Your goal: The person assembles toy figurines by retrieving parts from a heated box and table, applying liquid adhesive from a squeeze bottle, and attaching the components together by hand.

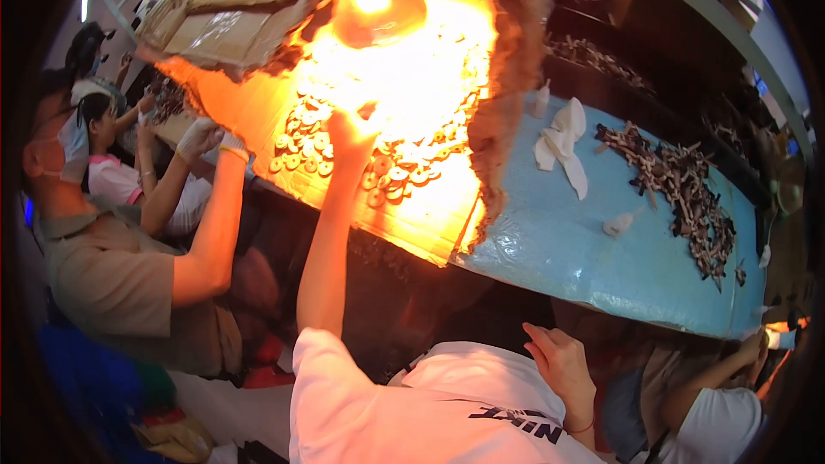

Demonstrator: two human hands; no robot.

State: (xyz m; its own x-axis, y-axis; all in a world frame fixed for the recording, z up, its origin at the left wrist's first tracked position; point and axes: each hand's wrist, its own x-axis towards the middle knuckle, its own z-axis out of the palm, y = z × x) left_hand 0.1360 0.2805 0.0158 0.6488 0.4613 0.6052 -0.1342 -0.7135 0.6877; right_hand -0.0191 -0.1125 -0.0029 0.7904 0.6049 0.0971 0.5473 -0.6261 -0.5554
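Note:
My left arm reaches forward into a cardboard enclosure, and my left hand (pixel 351 131) is over many small round pieces with centre holes (pixel 309 150). Strong glare washes out its fingers, so I cannot make out their pose or anything in them. Above them hangs a glowing heat lamp (pixel 380 10). My right hand (pixel 560 365) is raised close to my white shirt, short of the table edge. Its fingers are loosely bent and apart, with nothing visible in them.
Torn cardboard walls (pixel 491 146) flank the lit area. On the blue table (pixel 550 249) lie a white glove (pixel 563 146), a small white bottle (pixel 619 223) and a heap of dark thin pieces (pixel 683 193). A masked co-worker (pixel 129 249) stands close on the left; another person (pixel 713 412) is at right.

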